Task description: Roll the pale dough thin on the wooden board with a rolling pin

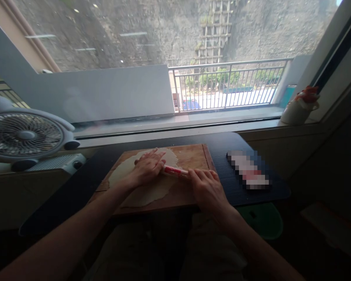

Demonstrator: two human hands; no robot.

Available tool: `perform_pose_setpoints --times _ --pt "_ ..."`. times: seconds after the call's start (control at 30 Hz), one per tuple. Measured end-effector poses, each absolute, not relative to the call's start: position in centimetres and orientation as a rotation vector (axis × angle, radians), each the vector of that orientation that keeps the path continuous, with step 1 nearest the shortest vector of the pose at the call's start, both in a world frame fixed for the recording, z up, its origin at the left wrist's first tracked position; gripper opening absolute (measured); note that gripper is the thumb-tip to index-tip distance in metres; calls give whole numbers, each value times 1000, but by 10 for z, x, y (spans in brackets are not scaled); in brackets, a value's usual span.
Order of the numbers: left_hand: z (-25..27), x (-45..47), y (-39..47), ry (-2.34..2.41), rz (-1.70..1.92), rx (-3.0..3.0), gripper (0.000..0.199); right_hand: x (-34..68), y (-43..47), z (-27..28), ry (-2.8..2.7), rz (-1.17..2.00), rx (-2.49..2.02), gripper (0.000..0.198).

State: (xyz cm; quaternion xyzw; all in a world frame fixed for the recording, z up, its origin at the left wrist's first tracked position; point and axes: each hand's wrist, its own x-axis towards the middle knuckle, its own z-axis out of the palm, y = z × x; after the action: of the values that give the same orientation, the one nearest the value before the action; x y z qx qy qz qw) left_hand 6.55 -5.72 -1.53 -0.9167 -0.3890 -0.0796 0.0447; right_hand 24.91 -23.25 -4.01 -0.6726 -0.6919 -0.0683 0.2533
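A thin, uneven sheet of dough [152, 192] is spread over a wooden board [194, 153]. Across it lies a rolling pin [177, 171] with a red and white printed section. My left hand [149, 166] rests palm down over the pin's left part, fingers stretched out flat, and hides that stretch of it. A dark tip just left of the hand appears to be the pin's end. My right hand [206, 187] is closed around the right end, near the board's right edge.
The board sits on a dark table [222, 146] beneath a window. On its right lies a pixelated flat object [248, 169]. A white fan [26, 134] stands at left, a pale pitcher-like vessel [296, 111] on the right sill. Below right is a green basin [266, 222].
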Motion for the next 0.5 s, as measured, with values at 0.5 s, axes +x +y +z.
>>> perform_pose_setpoints --times 0.5 --pt "-19 58 -74 -1213 -177 -2808 53 246 -229 -48 -1959 -356 -1827 47"
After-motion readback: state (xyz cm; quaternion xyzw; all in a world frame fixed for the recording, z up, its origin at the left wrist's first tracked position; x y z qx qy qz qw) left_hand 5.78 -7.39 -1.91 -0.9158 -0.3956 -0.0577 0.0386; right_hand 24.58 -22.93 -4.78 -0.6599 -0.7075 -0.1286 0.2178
